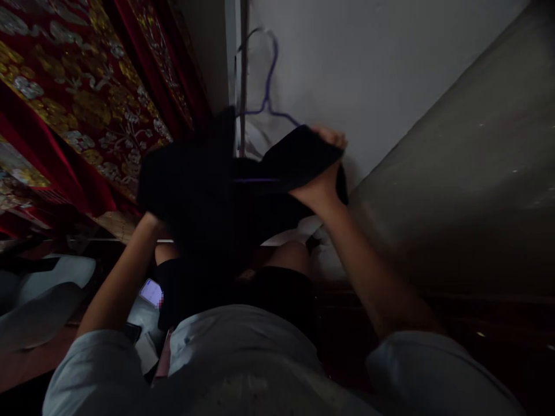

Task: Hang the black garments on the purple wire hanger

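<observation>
A black garment (pixel 203 185) hangs in front of me over a purple wire hanger (pixel 269 86), whose hook and shoulder stick out above the cloth. My right hand (pixel 325 167) is closed on the garment's right end, fingers curled over its top edge. My left hand (pixel 150 222) is under the garment's left side and hidden by the cloth; only the forearm shows. I sit in a grey shirt and black shorts, knees showing below the garment.
Red and gold embroidered cloth (pixel 78 86) fills the upper left. A white wall (pixel 368 69) lies ahead and a grey slanted surface (pixel 468 173) at right. A lit phone (pixel 151 293) lies near my left thigh. Pale cushions (pixel 43 289) sit at the far left.
</observation>
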{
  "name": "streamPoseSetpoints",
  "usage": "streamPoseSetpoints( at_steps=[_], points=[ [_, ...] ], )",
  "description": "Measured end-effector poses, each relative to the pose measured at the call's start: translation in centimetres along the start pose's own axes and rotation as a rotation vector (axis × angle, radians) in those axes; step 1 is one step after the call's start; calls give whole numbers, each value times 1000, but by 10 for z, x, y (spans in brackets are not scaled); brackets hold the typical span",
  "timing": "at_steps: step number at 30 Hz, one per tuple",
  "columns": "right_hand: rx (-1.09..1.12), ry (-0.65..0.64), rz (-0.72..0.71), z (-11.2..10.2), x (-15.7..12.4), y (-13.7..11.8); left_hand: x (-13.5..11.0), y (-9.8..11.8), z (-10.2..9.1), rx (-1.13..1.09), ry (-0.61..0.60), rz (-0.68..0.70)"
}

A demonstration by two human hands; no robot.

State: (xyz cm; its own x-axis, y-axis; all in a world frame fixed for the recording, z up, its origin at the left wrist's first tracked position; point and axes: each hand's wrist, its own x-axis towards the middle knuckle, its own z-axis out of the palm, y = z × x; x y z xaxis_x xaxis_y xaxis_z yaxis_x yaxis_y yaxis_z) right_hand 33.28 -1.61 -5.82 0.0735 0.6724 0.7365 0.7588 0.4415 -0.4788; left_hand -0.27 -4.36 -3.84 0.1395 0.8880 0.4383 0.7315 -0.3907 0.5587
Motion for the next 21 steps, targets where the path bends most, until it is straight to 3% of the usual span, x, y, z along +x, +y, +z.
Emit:
streamPoseSetpoints(
  at_steps=[2,5,8,10,14,17,19,21],
  points=[
    [-61,61,28,-10,14,2,-23,-19,4,-356,26,-83],
    [-134,68,62,-16,35,-6,-49,-42,22,-937,35,-328],
    [-147,26,24,-17,48,-19,-65,-50,46,-977,44,-555],
    [-139,-18,-26,-19,48,-26,-72,-49,61,-955,88,-637],
    [-116,-85,-97,-25,27,-26,-87,-45,84,-1081,242,-647],
    [-63,-84,-127,-19,-1,-23,-103,-49,96,-1190,291,-707],
    [16,-21,-48,-3,-24,-26,-112,-51,101,-1249,299,-765],
    [153,81,130,24,-47,-34,-119,-47,103,-1279,333,-811]
  ],
)
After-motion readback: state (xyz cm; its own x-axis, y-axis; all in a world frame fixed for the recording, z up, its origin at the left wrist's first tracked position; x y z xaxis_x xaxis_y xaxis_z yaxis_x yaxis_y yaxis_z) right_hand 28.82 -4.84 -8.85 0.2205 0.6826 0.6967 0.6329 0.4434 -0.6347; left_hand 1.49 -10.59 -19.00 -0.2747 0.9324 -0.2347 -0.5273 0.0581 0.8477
